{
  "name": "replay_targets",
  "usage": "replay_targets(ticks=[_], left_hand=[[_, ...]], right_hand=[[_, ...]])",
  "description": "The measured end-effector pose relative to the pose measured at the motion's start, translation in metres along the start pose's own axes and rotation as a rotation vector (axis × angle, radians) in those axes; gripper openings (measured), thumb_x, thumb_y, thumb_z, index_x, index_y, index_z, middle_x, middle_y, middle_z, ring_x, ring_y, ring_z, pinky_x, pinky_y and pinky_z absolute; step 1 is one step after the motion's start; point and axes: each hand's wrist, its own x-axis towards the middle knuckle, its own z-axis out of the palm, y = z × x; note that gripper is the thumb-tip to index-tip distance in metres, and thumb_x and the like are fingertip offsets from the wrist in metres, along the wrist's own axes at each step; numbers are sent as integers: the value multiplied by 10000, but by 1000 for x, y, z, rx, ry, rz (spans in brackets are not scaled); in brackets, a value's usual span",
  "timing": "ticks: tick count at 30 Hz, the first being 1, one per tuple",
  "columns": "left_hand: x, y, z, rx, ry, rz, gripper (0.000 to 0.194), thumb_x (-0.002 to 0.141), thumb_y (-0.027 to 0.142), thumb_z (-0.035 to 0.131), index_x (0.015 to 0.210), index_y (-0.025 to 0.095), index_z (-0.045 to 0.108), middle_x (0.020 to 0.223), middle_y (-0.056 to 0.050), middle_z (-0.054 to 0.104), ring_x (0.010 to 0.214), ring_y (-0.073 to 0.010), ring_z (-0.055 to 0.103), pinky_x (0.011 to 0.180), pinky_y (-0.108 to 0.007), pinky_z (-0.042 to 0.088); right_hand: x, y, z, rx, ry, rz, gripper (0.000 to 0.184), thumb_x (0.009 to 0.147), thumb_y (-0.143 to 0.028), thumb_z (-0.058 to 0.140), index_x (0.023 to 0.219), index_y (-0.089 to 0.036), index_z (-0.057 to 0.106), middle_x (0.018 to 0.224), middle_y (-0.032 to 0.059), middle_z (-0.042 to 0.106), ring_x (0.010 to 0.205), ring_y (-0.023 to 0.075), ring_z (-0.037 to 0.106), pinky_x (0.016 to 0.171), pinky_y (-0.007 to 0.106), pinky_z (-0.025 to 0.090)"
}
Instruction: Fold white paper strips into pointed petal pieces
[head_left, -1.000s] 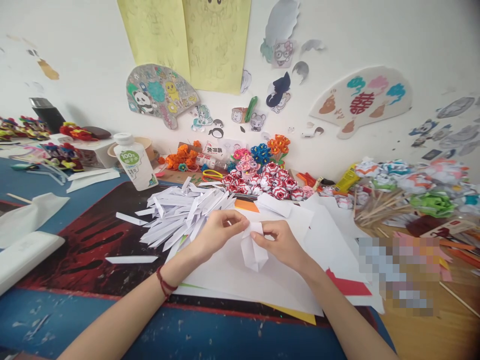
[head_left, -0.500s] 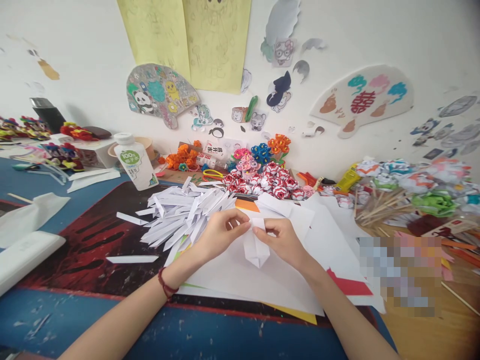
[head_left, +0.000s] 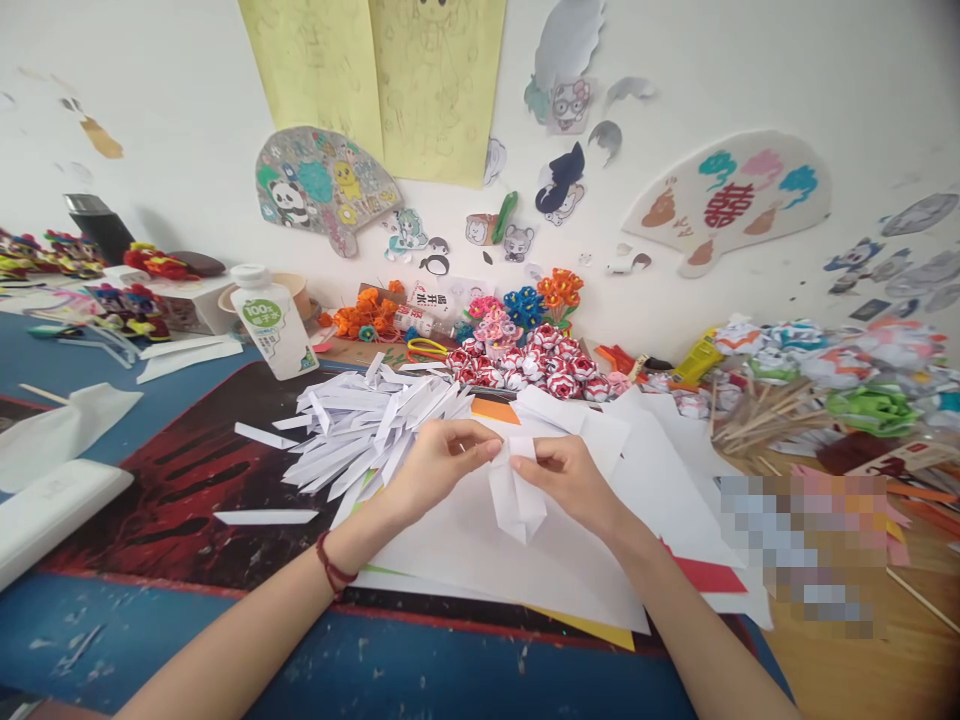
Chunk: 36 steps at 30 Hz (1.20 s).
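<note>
A small folded piece of white paper [head_left: 519,505] is held up between my two hands, over the large white sheets [head_left: 450,565]. My left hand [head_left: 442,465] pinches its upper left edge with thumb and forefinger. On the other side, my right hand [head_left: 566,475] grips it, the thumb pressed across its front. The paper's lower end hangs down and stands slightly apart in folds. Left of my hands lies a heap of folded white paper strips [head_left: 360,430]. One single folded strip [head_left: 266,517] rests on the dark mat nearer to me.
A white bottle [head_left: 275,325] stands behind the heap. Red-and-white paper flowers [head_left: 544,360] line the wall. To the right are wooden sticks [head_left: 765,420] and more paper flowers [head_left: 870,400]. A white case [head_left: 60,520] lies at the left on the dark red mat [head_left: 180,480].
The lower end of the folded paper has opened out a little and shifted slightly right. Both hands keep their pinch in nearly the same place.
</note>
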Motion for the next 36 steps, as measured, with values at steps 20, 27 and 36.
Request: replay_targets(ticks=[20,27,36], left_hand=[[1,1,0,-234,-45,-137,205,737,317,735,757,115,710,686,-13,618,609,-76,448,583,-217,332],[2,1,-1,-253,-49,-157,181,731,298,738,741,121,707,661,-3,617,607,-76,472,595,-214,354],[0,1,0,-238,-21,-121,176,724,283,740,752,113,703,743,-46,663,690,-123,562,669,-245,421]], right_hand=[[-1,3,-2,-13,-72,-62,282,836,-351,610,683,-122,671,655,15,562,625,132,471,566,244,368],[-2,1,-1,-44,-75,-72,301,855,-337,574,659,-121,647,635,13,535,611,123,441,552,239,353],[-2,0,-1,-17,-91,-23,305,842,-357,594,641,-128,600,617,-5,497,594,108,415,539,225,342]])
